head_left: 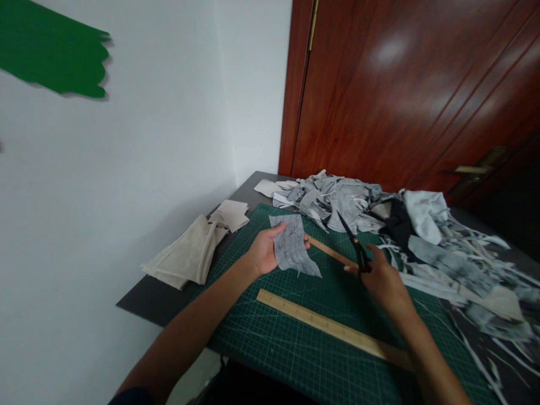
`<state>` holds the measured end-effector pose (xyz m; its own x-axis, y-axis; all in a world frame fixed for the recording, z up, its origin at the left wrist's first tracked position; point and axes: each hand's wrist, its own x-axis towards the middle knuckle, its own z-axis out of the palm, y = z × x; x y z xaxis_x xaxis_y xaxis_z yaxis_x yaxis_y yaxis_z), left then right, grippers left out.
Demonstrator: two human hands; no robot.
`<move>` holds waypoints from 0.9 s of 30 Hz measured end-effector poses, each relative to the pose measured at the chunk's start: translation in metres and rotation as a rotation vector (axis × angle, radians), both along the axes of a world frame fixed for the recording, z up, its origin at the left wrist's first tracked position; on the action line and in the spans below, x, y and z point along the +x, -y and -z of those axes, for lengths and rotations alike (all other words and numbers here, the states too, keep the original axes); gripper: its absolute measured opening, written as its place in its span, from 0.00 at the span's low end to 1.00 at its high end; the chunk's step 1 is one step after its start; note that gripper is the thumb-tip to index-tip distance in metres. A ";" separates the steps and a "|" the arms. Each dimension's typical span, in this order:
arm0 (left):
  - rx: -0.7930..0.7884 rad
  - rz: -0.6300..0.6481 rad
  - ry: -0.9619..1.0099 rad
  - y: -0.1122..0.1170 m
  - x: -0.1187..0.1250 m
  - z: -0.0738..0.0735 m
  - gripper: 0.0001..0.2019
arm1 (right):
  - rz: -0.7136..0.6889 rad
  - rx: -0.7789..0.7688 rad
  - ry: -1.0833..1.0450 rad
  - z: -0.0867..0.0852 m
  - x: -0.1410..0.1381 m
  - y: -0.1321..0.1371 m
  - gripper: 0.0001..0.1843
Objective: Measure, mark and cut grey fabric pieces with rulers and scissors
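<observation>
My left hand (265, 250) holds up a small grey piece of fabric (291, 244) over the green cutting mat (236, 320). The thumb lies on the cloth's front and the other fingers are behind it. Pencil-like lines run across the fabric, and its lower edge is ragged. In my right hand (382, 278) is a pair of black scissors (353, 241), blades closed and tips pointing up and away to the left. Between the hands, a wooden ruler (331, 251) lies partly hidden on the mat. Nearer me, a second wooden ruler (320, 322) passes under my right forearm.
Grey and white fabric scraps (333, 197) are heaped at the back, with more strips (476, 270) along the right. Folded cream cloth (185, 253) and pale fabric pieces (232, 215) lie at the left edge by the white wall. A brown door (400, 95) stands behind the table.
</observation>
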<state>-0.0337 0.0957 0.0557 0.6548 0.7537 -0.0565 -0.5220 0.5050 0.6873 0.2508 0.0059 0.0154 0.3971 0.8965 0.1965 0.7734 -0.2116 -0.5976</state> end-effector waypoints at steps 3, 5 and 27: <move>0.064 0.199 -0.052 -0.005 -0.012 -0.005 0.18 | 0.072 -0.056 0.150 0.005 0.030 -0.002 0.37; 0.151 0.246 -0.187 -0.010 -0.019 -0.003 0.17 | 0.097 -0.088 0.196 0.007 0.044 -0.002 0.36; 1.247 -0.110 -1.202 -0.011 0.002 0.039 0.34 | 0.178 -0.203 0.383 0.023 0.141 0.013 0.33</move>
<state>-0.0315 0.1067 0.0167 0.6338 0.7549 0.1689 0.5391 -0.5876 0.6034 0.3917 -0.0071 -0.0072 0.4814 0.8564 0.1866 0.8712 -0.4442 -0.2089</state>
